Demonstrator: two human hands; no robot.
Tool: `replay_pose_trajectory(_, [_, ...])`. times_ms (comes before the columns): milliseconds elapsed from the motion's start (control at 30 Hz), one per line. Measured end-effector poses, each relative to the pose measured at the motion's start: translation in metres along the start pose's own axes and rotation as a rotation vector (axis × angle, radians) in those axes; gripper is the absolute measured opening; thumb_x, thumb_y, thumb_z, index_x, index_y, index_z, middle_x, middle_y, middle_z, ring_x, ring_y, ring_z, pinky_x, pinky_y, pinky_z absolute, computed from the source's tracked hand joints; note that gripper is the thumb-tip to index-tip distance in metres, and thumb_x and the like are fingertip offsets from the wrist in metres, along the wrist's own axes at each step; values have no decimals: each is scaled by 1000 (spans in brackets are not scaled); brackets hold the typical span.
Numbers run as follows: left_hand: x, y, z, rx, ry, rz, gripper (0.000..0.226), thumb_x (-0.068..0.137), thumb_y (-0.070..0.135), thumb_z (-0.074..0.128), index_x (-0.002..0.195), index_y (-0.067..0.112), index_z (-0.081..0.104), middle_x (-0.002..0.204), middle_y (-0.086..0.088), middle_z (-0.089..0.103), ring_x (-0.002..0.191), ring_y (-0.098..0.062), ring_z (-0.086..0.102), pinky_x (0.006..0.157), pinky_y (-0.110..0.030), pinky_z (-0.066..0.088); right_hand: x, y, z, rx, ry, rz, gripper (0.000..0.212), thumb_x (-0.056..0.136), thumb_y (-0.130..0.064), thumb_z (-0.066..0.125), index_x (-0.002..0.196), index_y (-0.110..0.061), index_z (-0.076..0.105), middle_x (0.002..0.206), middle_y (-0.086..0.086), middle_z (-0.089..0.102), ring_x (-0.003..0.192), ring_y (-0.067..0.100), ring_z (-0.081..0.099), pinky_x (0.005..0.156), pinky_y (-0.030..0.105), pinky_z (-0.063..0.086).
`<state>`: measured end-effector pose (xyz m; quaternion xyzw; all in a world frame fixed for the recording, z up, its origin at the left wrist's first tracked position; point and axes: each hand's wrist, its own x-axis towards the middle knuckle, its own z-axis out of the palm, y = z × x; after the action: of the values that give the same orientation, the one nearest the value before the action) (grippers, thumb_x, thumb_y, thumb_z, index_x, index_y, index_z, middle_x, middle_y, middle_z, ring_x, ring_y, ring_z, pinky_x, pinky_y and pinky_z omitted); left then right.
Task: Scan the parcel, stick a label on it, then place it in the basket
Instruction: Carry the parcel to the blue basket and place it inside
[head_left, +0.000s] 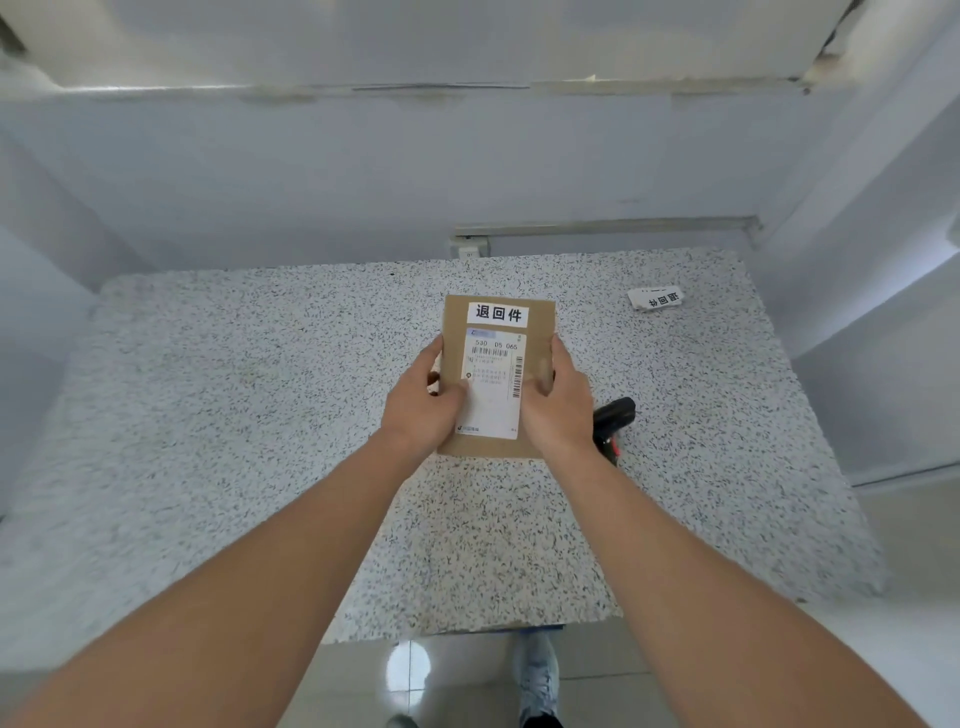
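The brown parcel (496, 374) sits at the middle of the speckled table (234, 415). A white label (497, 314) with black writing is stuck near its 12 o'clock end, above a shipping sticker (493, 387). The left hand (423, 402) grips its 9 o'clock edge, thumb on top. The right hand (558, 405) grips the 3 o'clock edge. A black scanner (615, 418) lies at 3 o'clock. More labels (655, 299) lie at 2 o'clock.
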<state>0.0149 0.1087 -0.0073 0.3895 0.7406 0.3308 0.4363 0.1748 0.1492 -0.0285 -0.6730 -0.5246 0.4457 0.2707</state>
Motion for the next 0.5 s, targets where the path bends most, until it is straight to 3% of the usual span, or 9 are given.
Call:
replay_pose_trajectory(133, [-24, 6, -24, -58, 10, 15, 74, 98, 19, 61, 159, 48, 29, 134, 7, 61, 114, -19, 65, 79, -31, 56, -24, -26, -6, 14, -8, -50, 71, 107, -19, 53, 165, -43, 19, 128, -4, 38, 90, -2, 49, 68, 18, 41])
replay_pose_trajectory(233, [-44, 14, -45, -63, 28, 59, 76, 99, 16, 64, 159, 46, 29, 126, 9, 62, 108, -16, 67, 65, -20, 52, -46, -49, -8, 34, 13, -104, 70, 107, -19, 53, 165, -44, 21, 132, 0, 41, 95, 0, 52, 73, 20, 46])
replay_pose_trajectory(367, [-76, 24, -76, -91, 67, 142, 75, 99, 17, 63, 159, 46, 28, 130, 8, 63, 109, -15, 68, 69, -24, 56, -85, -80, -10, 31, 47, -195, 72, 107, -16, 55, 166, -36, 20, 131, 0, 41, 92, -4, 47, 77, 14, 40])
replay_pose_trajectory(500, [-109, 36, -112, -70, 105, 210, 77, 101, 20, 63, 160, 50, 23, 127, 11, 58, 101, -9, 66, 63, -21, 54, -130, -107, -7, 28, 80, -293, 79, 104, -11, 61, 167, -32, 18, 136, 1, 41, 110, 4, 48, 94, 24, 44])
